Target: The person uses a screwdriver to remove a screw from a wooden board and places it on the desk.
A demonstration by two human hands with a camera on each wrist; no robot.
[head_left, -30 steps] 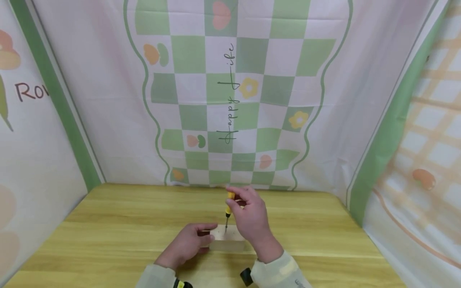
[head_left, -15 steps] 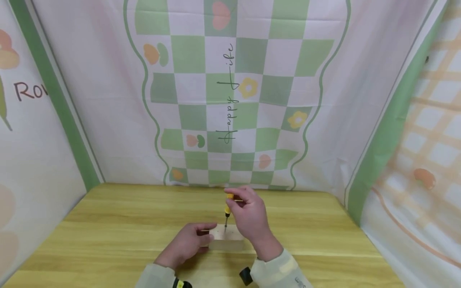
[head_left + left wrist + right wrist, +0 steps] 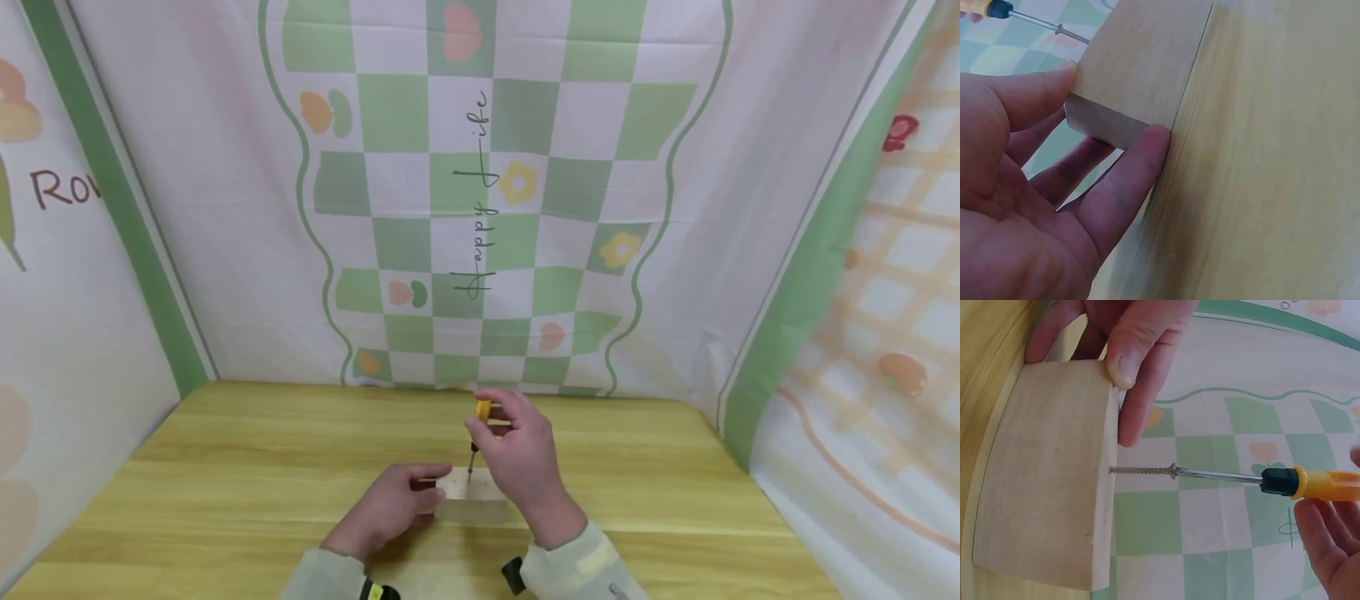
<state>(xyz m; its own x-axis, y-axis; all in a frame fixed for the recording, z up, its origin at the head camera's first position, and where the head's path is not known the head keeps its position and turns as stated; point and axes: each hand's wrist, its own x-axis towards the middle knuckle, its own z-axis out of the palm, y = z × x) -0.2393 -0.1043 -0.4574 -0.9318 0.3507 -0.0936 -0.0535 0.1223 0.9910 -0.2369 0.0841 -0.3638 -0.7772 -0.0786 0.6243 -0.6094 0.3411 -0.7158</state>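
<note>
A pale wooden block point(image 3: 472, 510) lies on the table, gripped at its left end by my left hand point(image 3: 393, 504), thumb on its upper edge and fingers around the end face point(image 3: 1107, 122). A screw point(image 3: 1142, 470) stands upright with its point at the block's top face and most of its thread exposed. The screwdriver point(image 3: 1279, 481), with a yellow and black handle, has its tip at the screw head. Above the block, my right hand point(image 3: 522, 454) holds the handle between thumb and fingers; the thumb hides the handle's middle in the head view.
The wood-grain table point(image 3: 247, 467) ends at a hanging cloth point(image 3: 457, 233) with green checks at the back. Printed cloths also hang at the left point(image 3: 82, 333) and right point(image 3: 862, 400). Small dark marks dot the block's top face.
My right thumb and fingers have shifted around the screwdriver handle, whose top leans slightly more to the right. My left hand and the block stay where they were.
</note>
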